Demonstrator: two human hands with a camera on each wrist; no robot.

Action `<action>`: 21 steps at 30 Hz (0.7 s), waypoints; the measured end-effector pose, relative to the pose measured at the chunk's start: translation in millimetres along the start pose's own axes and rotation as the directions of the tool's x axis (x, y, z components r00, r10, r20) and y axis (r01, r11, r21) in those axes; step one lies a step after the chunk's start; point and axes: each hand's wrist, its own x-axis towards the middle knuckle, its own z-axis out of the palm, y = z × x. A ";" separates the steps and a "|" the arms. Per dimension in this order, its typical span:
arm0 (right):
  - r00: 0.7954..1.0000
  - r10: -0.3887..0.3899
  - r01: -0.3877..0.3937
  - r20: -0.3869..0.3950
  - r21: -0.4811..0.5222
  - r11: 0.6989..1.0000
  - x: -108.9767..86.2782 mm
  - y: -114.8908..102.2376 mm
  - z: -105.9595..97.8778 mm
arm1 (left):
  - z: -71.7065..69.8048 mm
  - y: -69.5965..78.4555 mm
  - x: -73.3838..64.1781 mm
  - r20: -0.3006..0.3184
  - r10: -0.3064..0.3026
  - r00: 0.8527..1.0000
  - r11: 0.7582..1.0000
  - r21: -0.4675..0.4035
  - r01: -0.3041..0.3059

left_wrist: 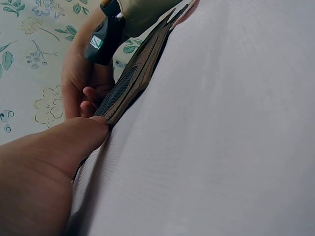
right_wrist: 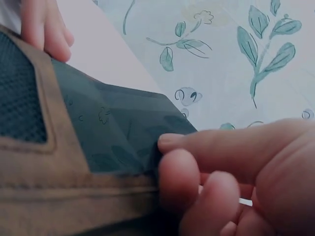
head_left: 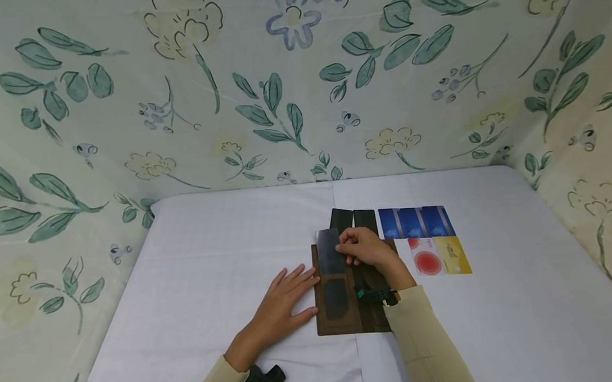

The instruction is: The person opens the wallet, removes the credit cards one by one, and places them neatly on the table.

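A brown leather wallet (head_left: 354, 318) lies spread on the white table, with a dark mesh window (head_left: 336, 298) in its left half. A glossy, see-through plastic sleeve (head_left: 330, 252) rises past the wallet's top edge and reflects the patterned cloth in the right wrist view. My right hand (head_left: 366, 248) pinches this sleeve's right edge between thumb and fingers (right_wrist: 179, 172). My left hand (head_left: 282, 307) lies flat with spread, straight fingers, their tips at the wallet's left edge. Its thumb (left_wrist: 91, 130) touches the wallet's border in the left wrist view.
Blue cards (head_left: 411, 223) lie in a row right of the wallet, above a white-and-red card (head_left: 427, 257) and a yellow card (head_left: 453, 255). Two dark strips (head_left: 365, 220) stick out behind the wallet. Flower-patterned cloth (head_left: 292, 90) hangs around the white table (head_left: 212, 261).
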 end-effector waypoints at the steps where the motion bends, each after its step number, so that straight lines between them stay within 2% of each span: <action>1: 1.000 0.005 -0.005 -0.009 -0.001 1.000 0.3 -0.5 0.8 | -0.1 0.0 0.1 0.007 -0.007 1.000 1.000 -0.001 0.007; 4: 0.999 0.012 -0.013 -0.039 -0.017 1.000 0.8 -2.3 2.4 | -0.6 0.0 0.6 0.017 -0.019 1.000 1.000 -0.003 0.019; 9: 0.997 -0.011 0.006 -0.070 -0.071 0.997 0.9 -6.7 2.3 | -1.3 -0.6 0.5 0.003 -0.003 1.000 1.000 0.012 0.003; 14: 0.996 -0.026 0.018 -0.090 -0.084 0.996 0.3 -8.4 1.8 | -2.0 0.0 1.2 0.004 0.006 1.000 1.000 0.029 -0.006; 21: 0.987 -0.010 -0.010 -0.160 -0.125 0.992 -0.6 -10.2 1.8 | -1.5 0.4 -0.2 0.005 0.005 1.000 1.000 0.027 -0.005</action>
